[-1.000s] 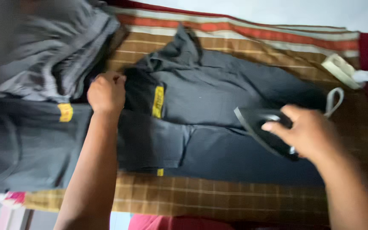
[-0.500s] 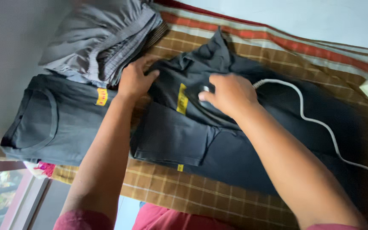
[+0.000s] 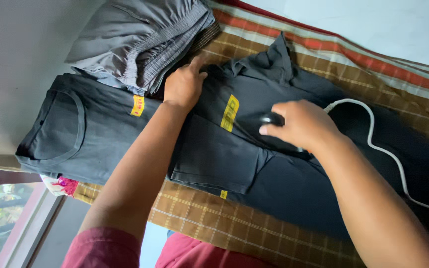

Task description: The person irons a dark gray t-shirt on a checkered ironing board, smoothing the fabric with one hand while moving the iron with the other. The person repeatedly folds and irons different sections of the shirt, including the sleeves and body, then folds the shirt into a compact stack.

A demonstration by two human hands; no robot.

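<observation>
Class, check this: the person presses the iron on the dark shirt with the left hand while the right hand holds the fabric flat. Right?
Not quite: the hands are swapped. In the head view, the right hand grips the iron on the dark shirt, while the left hand holds the fabric flat.

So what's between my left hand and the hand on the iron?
In the head view, dark shirt fabric with a yellow label lies between the left hand and right hand.

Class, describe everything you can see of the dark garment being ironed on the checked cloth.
The dark grey fabric garment with yellow rectangular labels lies spread flat on the brown checked cloth, a flapped pocket facing up. The left hand presses its upper edge; the right hand pushes a black iron over its middle. A white cord crosses it.
</observation>
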